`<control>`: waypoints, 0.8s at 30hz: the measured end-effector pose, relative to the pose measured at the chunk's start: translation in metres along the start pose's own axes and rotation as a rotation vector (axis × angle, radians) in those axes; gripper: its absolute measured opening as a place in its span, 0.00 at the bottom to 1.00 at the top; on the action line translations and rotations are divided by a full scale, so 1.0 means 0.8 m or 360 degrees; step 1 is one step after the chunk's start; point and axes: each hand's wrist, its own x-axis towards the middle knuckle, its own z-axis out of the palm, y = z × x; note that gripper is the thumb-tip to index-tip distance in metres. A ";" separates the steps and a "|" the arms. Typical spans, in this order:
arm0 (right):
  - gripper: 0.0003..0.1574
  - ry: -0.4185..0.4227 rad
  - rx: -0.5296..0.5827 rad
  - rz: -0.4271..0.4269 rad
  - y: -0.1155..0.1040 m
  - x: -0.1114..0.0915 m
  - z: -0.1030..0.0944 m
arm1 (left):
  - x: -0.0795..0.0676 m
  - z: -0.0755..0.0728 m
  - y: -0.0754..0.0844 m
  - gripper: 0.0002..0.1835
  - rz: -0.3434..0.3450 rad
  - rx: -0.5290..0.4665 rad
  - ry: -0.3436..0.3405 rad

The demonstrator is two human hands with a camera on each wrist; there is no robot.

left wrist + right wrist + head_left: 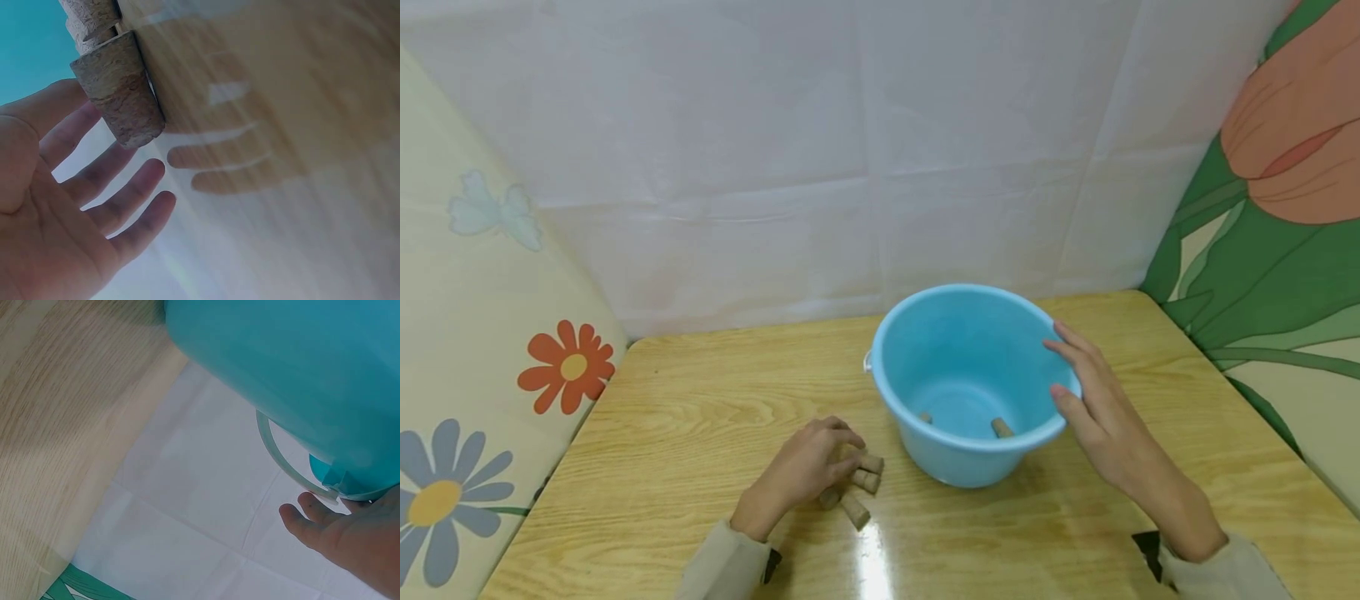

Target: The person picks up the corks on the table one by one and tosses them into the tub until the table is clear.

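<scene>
Beside a small pile of corks [854, 510] on the table, my left hand [812, 458] hovers low with its fingers bent loosely over them. In the left wrist view, a cork [122, 90] lies against the thumb side, while the fingers are spread and apart from one another. A light blue bucket [966, 462] stands to the right of the pile. At the bucket's right rim, my right hand [1101, 417] rests with thumb and fingertips touching the edge, fingers fairly straight. Inside the bucket lies a cork [1002, 427], plus another partly hidden by the front wall.
The wooden table [700, 400] meets a white cloth backdrop [737, 167] behind the bucket. Flower-patterned panels [1285, 250] border both sides. A pale handle [281, 459] hangs off the bucket near my right hand.
</scene>
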 end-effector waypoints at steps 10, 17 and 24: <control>0.30 -0.0007 0.0008 -0.0009 0.000 -0.001 -0.001 | 0.001 0.000 0.001 0.07 -0.0046 -0.0038 -0.0051; 0.30 -0.0002 -0.0002 -0.0004 0.000 -0.001 -0.001 | 0.001 0.001 0.004 0.07 -0.0058 0.0004 -0.0055; 0.31 0.0000 0.0001 0.0004 0.000 -0.002 -0.001 | 0.000 0.000 0.006 0.07 -0.0004 0.0060 -0.0016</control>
